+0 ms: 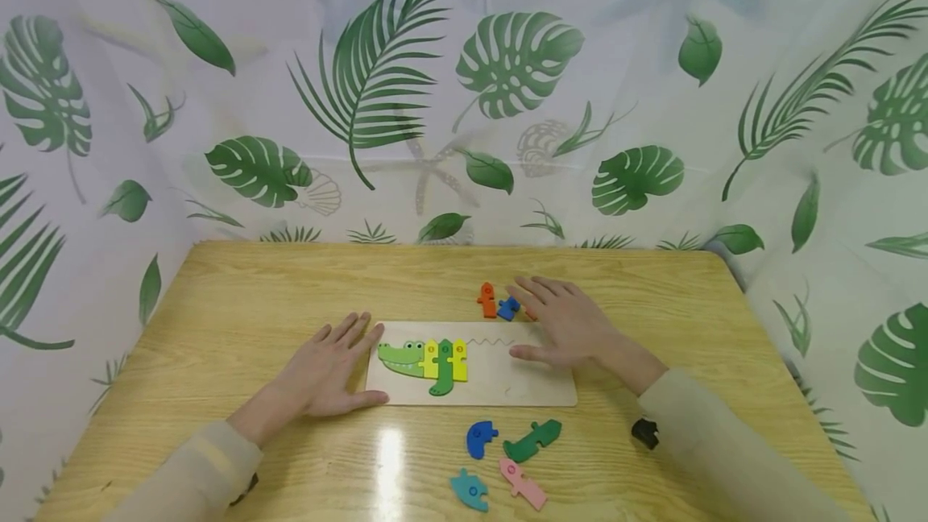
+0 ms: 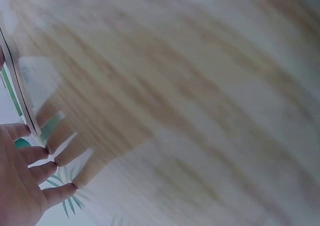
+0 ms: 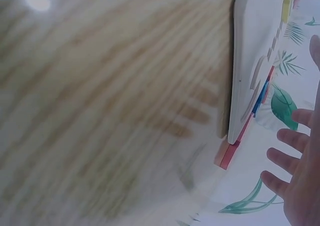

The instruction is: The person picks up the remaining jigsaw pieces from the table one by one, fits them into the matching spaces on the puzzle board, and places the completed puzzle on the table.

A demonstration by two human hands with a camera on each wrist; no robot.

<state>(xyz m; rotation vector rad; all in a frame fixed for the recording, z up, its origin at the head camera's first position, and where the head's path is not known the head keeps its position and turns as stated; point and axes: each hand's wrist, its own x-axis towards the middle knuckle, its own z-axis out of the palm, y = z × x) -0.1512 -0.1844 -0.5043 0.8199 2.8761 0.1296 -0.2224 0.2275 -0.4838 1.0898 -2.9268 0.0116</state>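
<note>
A pale wooden puzzle board [image 1: 536, 383] lies on the table with a green crocodile head piece [image 1: 400, 356] fitted at its left. Beside the head stand a yellow piece [image 1: 431, 351], a green leg piece [image 1: 445, 365] and another yellow piece [image 1: 460, 361]. My left hand [image 1: 329, 369] rests at the board's left edge, fingers spread and thumb by the lower corner. Over the board's right end, my right hand [image 1: 569, 325] reaches with straight, spread fingers and holds nothing. Its fingertips are near a blue piece [image 1: 508, 309] and a partly hidden orange piece [image 1: 531, 315].
An orange-red piece [image 1: 488, 301] lies behind the board. In front are a blue curved piece [image 1: 478, 440], a dark green piece [image 1: 535, 441], a pink piece [image 1: 524, 484] and a teal piece [image 1: 470, 490]. A leaf-print curtain [image 1: 406, 208] surrounds the wooden table [image 1: 290, 280].
</note>
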